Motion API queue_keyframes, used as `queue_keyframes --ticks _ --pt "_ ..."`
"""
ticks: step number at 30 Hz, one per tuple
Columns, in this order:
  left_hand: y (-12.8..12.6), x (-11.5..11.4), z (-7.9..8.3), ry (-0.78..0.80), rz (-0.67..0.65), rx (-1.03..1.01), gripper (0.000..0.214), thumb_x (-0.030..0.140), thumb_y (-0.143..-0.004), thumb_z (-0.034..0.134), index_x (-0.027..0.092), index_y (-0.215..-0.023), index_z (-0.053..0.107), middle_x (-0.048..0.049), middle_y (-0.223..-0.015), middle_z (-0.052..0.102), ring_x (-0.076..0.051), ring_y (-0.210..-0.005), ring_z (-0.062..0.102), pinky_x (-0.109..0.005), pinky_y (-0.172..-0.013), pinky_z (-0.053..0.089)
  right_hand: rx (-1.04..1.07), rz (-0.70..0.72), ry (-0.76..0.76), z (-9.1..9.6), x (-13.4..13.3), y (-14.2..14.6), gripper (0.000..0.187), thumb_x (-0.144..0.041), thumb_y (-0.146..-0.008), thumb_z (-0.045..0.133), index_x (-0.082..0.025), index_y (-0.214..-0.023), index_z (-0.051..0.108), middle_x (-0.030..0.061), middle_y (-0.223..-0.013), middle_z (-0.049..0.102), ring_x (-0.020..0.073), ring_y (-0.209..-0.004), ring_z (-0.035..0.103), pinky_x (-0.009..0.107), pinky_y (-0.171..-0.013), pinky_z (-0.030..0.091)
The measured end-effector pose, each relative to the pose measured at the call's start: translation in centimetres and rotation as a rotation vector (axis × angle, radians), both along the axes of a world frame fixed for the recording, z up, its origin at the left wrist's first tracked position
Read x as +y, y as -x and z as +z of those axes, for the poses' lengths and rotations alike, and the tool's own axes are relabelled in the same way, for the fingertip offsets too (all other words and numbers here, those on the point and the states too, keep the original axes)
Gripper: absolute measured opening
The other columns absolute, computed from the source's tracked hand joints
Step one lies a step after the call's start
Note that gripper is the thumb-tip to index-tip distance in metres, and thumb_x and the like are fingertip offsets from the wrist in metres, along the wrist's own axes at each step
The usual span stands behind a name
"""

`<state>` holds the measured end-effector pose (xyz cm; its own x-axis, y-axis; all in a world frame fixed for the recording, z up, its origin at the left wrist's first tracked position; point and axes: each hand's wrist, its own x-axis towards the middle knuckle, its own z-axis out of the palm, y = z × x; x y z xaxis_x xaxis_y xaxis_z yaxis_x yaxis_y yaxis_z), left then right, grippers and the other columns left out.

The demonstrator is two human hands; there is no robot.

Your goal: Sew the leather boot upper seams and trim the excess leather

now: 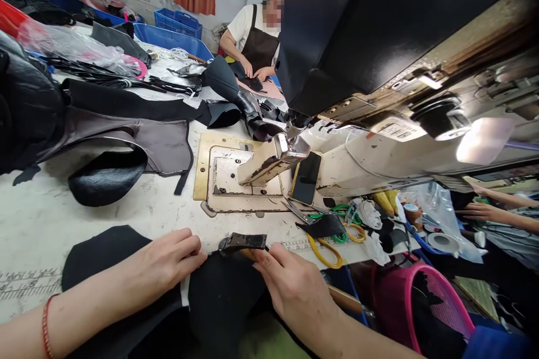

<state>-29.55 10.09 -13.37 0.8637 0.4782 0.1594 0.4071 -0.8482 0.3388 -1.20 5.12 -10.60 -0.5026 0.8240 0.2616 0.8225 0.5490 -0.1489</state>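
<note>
My left hand [166,261] lies knuckles-up at the table's near edge, fingers curled and pinching black fabric [219,291] that spreads over my lap. My right hand [290,286] is closed on the same fabric, thumb and forefinger beside a small dark leather strap piece [243,242] at its top edge. Just beyond stands the sewing machine bed [223,176] with its post and presser foot [273,157]. The machine's black head [379,22] hangs overhead.
A phone [306,178], yellow-handled scissors [324,249] and green ones lie right of the machine. Black and grey leather pieces [126,140] pile at the left. A pink basket [421,303] sits lower right. A person in an apron [256,39] works at the far end; another person's hands [484,210] are at the right.
</note>
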Motion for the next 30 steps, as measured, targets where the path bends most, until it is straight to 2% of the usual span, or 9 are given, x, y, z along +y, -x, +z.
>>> queue_keyframes --ticks 7,12,15,17,20,23,30 --pt "0.2 0.2 0.9 0.024 0.009 0.025 0.028 0.003 -0.096 0.039 0.016 -0.110 0.060 -0.0064 -0.090 0.056 -0.019 -0.080 0.050 -0.030 -0.069 0.043 0.052 0.032 0.026 0.5 0.3 0.9 0.029 -0.021 -0.103 0.039 -0.016 -0.125 0.057 0.0017 -0.073 0.051 0.0143 -0.057 0.049 0.025 -0.050 0.035" --pt "0.6 0.4 0.3 0.087 0.034 0.005 0.027 0.008 -0.098 0.040 0.018 -0.116 0.057 -0.0058 -0.093 0.056 -0.018 -0.081 0.050 -0.029 -0.069 0.042 0.128 0.039 0.039 -0.5 -0.4 0.8 0.028 -0.017 -0.101 0.043 -0.016 -0.125 0.057 0.0040 -0.076 0.053 0.0150 -0.065 0.054 0.023 -0.056 0.042" --pt "1.1 1.0 0.1 0.082 0.047 -0.065 0.017 0.011 -0.098 0.044 0.017 -0.104 0.059 -0.0050 -0.088 0.058 -0.018 -0.079 0.050 -0.029 -0.068 0.041 0.110 0.049 0.039 -1.1 -0.8 0.8 0.025 -0.016 -0.101 0.044 -0.015 -0.120 0.060 0.0046 -0.075 0.052 0.0151 -0.066 0.054 0.022 -0.056 0.042" --pt "1.3 1.3 0.6 0.053 0.002 -0.061 0.019 0.009 -0.098 0.042 0.017 -0.096 0.059 -0.0046 -0.085 0.058 -0.018 -0.077 0.048 -0.031 -0.068 0.039 0.098 0.044 0.037 -1.2 -0.9 0.8 0.025 -0.016 -0.101 0.043 -0.015 -0.119 0.060 0.0045 -0.075 0.052 0.0148 -0.066 0.054 0.022 -0.056 0.041" --pt "1.5 1.6 1.7 0.011 -0.090 0.027 0.027 0.003 -0.097 0.036 0.016 -0.098 0.061 -0.0062 -0.085 0.059 -0.019 -0.077 0.047 -0.033 -0.067 0.038 0.073 0.036 0.031 -0.7 -0.6 1.0 0.025 -0.019 -0.102 0.041 -0.016 -0.118 0.060 0.0029 -0.074 0.051 0.0136 -0.061 0.051 0.023 -0.053 0.036" --pt "1.4 1.7 2.4 0.028 -0.122 0.095 0.028 0.004 -0.098 0.035 0.015 -0.100 0.061 -0.0073 -0.087 0.059 -0.021 -0.080 0.048 -0.033 -0.068 0.040 0.062 0.039 0.055 0.2 -0.1 1.5 0.026 -0.019 -0.103 0.040 -0.016 -0.122 0.057 0.0023 -0.074 0.052 0.0138 -0.059 0.049 0.025 -0.052 0.034" --pt "1.6 1.5 1.5 0.066 -0.074 0.107 0.021 0.008 -0.099 0.041 0.017 -0.094 0.059 -0.0057 -0.090 0.057 -0.019 -0.084 0.049 -0.032 -0.072 0.040 0.063 0.052 0.027 0.7 0.2 2.6 0.032 -0.018 -0.102 0.041 -0.016 -0.131 0.053 0.0024 -0.074 0.052 0.0140 -0.058 0.048 0.025 -0.053 0.034"
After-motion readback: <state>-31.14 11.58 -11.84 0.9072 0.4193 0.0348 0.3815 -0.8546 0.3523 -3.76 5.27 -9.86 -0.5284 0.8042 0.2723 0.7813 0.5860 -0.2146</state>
